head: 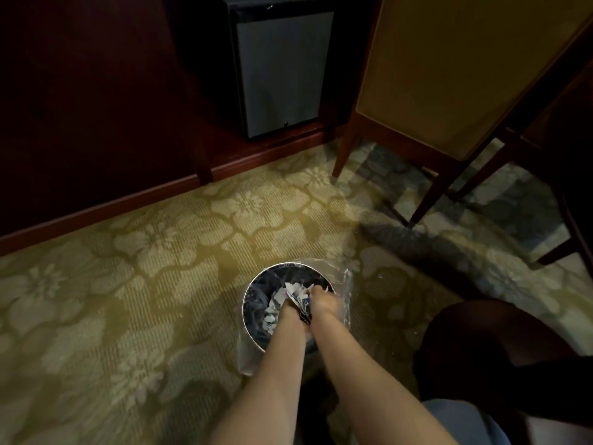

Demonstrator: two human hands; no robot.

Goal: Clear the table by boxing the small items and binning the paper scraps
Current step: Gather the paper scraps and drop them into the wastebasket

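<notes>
A round bin (253, 289) lined with a clear plastic bag stands on the carpet below me. Both my arms reach down into its mouth. My left hand (290, 311) and my right hand (322, 303) are side by side over the bin, with a bunch of white and printed paper scraps (296, 293) held between them. More scraps (272, 311) lie inside the bin under the hands. The fingers are mostly hidden by the paper.
A patterned green carpet (160, 268) covers the floor. A small fridge (282, 69) sits in a dark wooden cabinet at the back. A wooden chair (449, 75) with yellow upholstery stands at the upper right; a dark round seat (481, 348) is at the lower right.
</notes>
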